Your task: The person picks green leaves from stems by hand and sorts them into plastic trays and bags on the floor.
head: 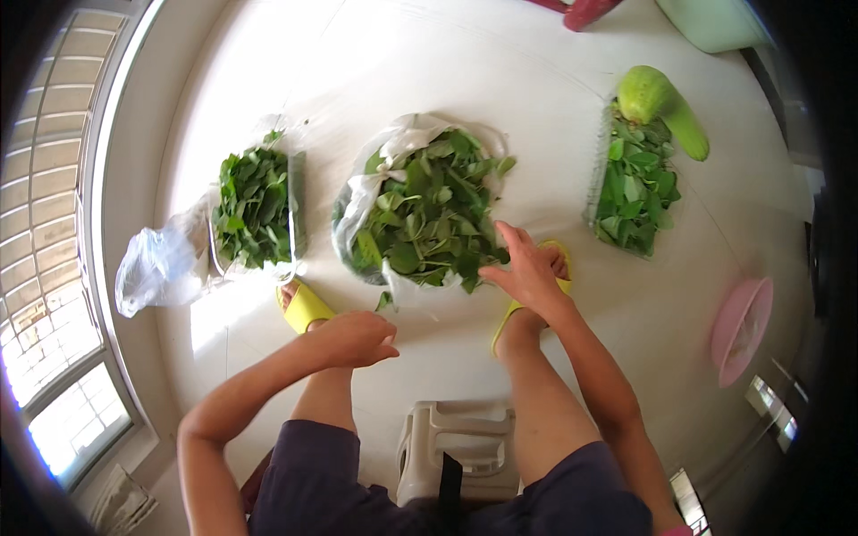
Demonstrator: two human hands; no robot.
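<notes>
Loose green leaves are heaped in an opened white plastic bag on the floor between my feet. My right hand is at the right edge of the heap, thumb and forefinger apart, with nothing visible between them. Lower and to the left, my left hand hangs above the floor with its fingers curled under; whether it holds anything is hidden. A single loose leaf lies beyond it, by the bag's near edge. On the left, a clear plastic container is filled with similar leaves.
To the right, another clear container holds leaves, with a curved green gourd across its far end. A crumpled clear bag lies left, near the window. A pink basin stands far right. Below me is a beige plastic stool.
</notes>
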